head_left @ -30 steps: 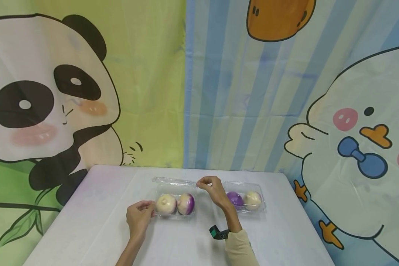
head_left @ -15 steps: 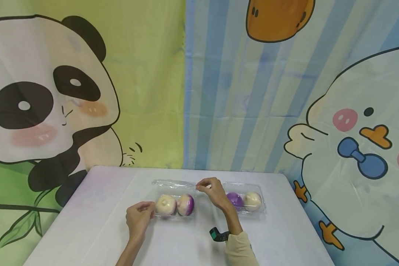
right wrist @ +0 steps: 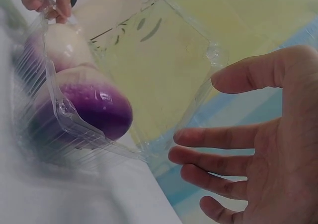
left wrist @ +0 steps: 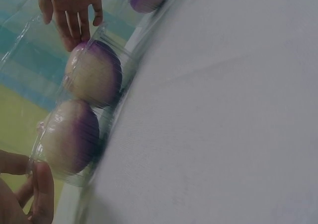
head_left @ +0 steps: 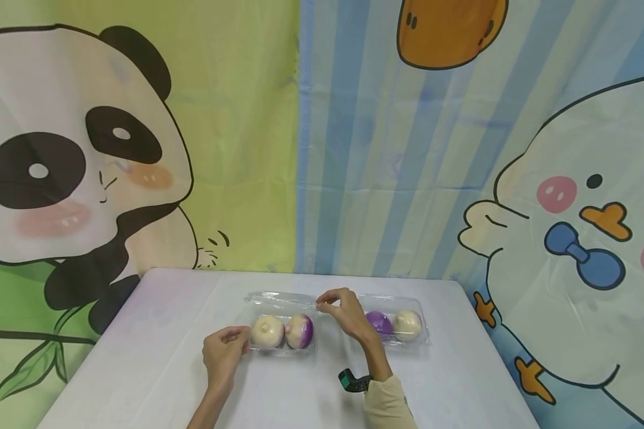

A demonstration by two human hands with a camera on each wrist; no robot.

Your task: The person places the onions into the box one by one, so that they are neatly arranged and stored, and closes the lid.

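Observation:
Two white-and-purple turnips [head_left: 268,331] sit side by side in a clear plastic clamshell box [head_left: 285,351] on the table. The box's hinged lid [head_left: 281,296] stands raised at the back. My left hand [head_left: 222,351] pinches the near left corner of the box between thumb and fingers, as the left wrist view also shows. At the lid's right end is my right hand [head_left: 347,313]. In the right wrist view its thumb [right wrist: 238,77] and forefinger [right wrist: 218,137] touch the lid's edge well apart, the fingers nearly straight.
A second clear plastic box [head_left: 421,316], with a purple turnip [head_left: 379,322] and a paler one [head_left: 408,325], lies to the right, partly behind my right wrist. A white cloth covers the table [head_left: 284,393]. Printed curtains [head_left: 247,149] hang behind it.
The raised lid's far edge and my right hand come down slightly. My left hand keeps its place on the corner, and the turnips stay put.

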